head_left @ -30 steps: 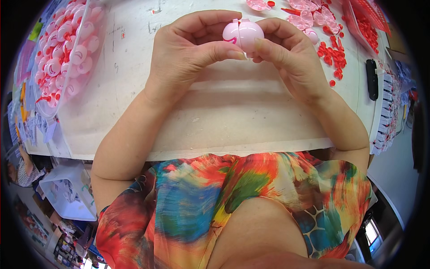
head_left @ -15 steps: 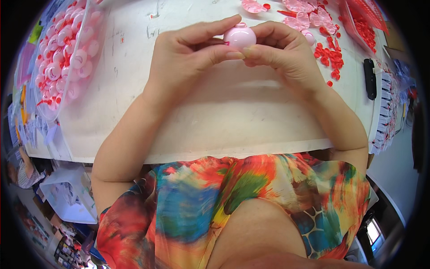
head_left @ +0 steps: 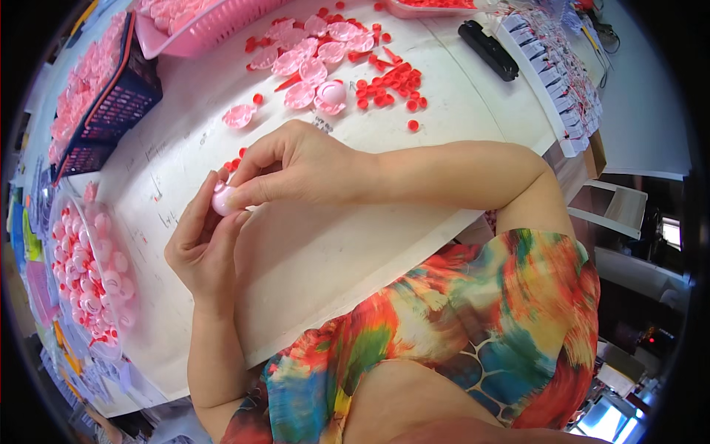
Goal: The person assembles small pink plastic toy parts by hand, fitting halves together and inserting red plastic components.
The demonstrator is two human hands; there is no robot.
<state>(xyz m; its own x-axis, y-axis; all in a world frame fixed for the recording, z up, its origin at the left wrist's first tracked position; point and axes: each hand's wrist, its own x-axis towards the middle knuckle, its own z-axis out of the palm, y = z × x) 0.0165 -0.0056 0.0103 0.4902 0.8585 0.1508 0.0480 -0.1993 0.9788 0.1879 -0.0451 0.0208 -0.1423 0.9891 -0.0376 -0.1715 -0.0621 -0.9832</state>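
Observation:
A small glossy pink plastic ball (head_left: 221,201) is held between both hands, left of the table's middle. My left hand (head_left: 201,248) cups it from the left and below, with fingers and thumb closed around it. From the right, my right hand (head_left: 307,164) pinches the ball with its thumb and bent fingers. The fingers cover part of the ball. Just beyond the hands lie a few small red caps (head_left: 235,161). Farther off are pink scalloped half shells (head_left: 299,65), one with a pink ball (head_left: 331,94) resting in it.
Loose red caps (head_left: 388,85) lie beside the shells. A clear tub of pink balls (head_left: 85,274) stands at left. Behind it are a navy basket (head_left: 111,111) and a pink basket (head_left: 214,31). A black elongated object (head_left: 488,50) lies near wired white boxes (head_left: 543,74) at right.
The view has turned leftward, bringing the baskets into sight. Both hands have moved left across the table with the pink ball, and my right hand now reaches over to it.

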